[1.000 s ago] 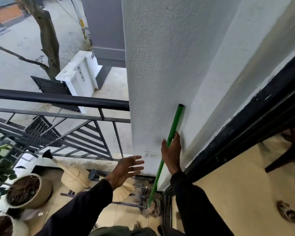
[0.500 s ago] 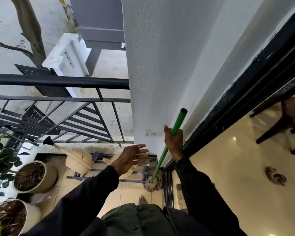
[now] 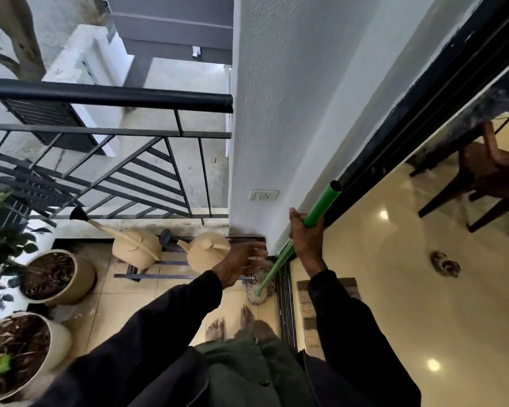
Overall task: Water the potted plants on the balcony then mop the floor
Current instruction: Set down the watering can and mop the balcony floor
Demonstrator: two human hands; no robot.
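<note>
My right hand (image 3: 307, 240) is closed around the green mop handle (image 3: 323, 202), near its top end. The handle slants down to the stringy mop head (image 3: 262, 284) on the balcony tiles by the wall corner. My left hand (image 3: 241, 264) hovers open, fingers spread and blurred, just left of the handle and above the mop head. Two beige watering cans (image 3: 135, 248) (image 3: 207, 252) rest on a low metal rack against the railing. Two potted plants (image 3: 56, 276) (image 3: 21, 351) stand at the left.
Black metal railing (image 3: 106, 96) runs along the balcony's far side. White textured wall (image 3: 274, 113) with a socket (image 3: 263, 195) stands ahead. The sliding-door track (image 3: 285, 304) is by my bare feet (image 3: 232, 320). Indoors lie a mat (image 3: 309, 312), a small object (image 3: 444, 264) and a wooden chair (image 3: 488, 174).
My right hand closed on the green handle and pulled it away from the wall. The view tilted further down, showing my feet. My left hand stayed open, drifting toward the handle.
</note>
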